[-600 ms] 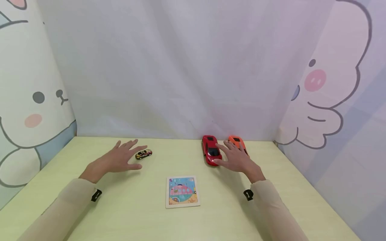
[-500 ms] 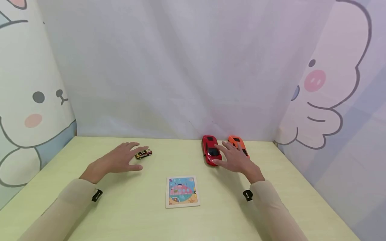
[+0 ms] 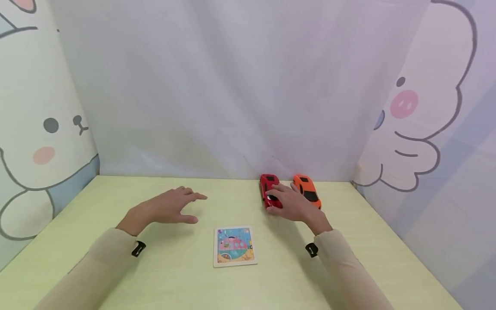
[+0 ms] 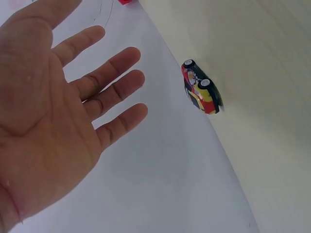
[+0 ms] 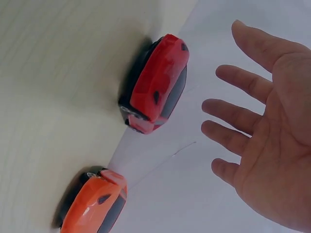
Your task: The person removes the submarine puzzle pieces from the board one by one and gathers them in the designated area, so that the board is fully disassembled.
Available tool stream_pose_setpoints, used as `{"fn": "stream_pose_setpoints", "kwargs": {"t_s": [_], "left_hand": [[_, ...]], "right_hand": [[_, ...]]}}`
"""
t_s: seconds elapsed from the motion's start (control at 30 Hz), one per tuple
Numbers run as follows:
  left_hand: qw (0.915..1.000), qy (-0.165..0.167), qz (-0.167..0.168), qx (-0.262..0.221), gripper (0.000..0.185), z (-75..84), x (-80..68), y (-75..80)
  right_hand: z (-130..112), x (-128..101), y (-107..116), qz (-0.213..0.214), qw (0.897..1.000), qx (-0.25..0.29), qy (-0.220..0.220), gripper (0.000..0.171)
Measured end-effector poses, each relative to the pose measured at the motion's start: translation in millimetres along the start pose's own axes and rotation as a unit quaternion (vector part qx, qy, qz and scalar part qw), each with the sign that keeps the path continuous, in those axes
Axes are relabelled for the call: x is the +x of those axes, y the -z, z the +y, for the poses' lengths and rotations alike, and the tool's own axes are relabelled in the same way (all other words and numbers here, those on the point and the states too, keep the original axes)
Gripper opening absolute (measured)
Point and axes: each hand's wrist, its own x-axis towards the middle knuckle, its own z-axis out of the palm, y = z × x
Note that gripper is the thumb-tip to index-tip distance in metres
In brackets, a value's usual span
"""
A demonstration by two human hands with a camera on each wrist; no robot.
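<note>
My left hand (image 3: 166,207) hovers over the left part of the table with its fingers spread and nothing in it. In the left wrist view, a small yellow, red and black toy car (image 4: 200,90) stands on the table beyond those fingertips; the hand hides it in the head view. My right hand (image 3: 292,206) hangs in the air, fingers apart, overlapping a red toy car (image 3: 268,183) in the head view. The right wrist view shows that hand apart from the red car and holding nothing. An orange toy car (image 3: 308,190) stands to the red one's right.
A square picture board (image 3: 234,245) with a pink and blue sea scene lies on the pale yellow table (image 3: 224,284), between the forearms. A white curtain (image 3: 224,94) hangs along the back edge. Cartoon-printed sheets (image 3: 410,142) close in both sides.
Both hands have moved inward, the left one rightward over the small toy car and the right one leftward over the red car. The orange car is now less covered.
</note>
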Motion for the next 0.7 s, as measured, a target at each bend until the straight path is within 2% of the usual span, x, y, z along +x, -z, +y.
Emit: {"fn": "stream_pose_setpoints", "kwargs": {"t_s": [0.27, 0.5, 0.7], "left_hand": [[0.9933, 0.027, -0.087, -0.072, 0.056, 18.6, 13.5, -2.3], [0.9899, 0.011, -0.127, -0.061, 0.051, 33.2, 25.2, -9.3], [0.9849, 0.048, -0.159, -0.049, 0.051, 47.2, 31.1, -19.1]], "right_hand": [[-19.0, 14.7, -0.4, -0.013, 0.999, 0.026, 0.031, 0.041], [-35.5, 24.2, -2.3, -0.029, 0.997, 0.052, 0.058, 0.035], [-50.0, 30.2, -4.2, -0.055, 0.993, 0.066, 0.084, 0.031]]}}
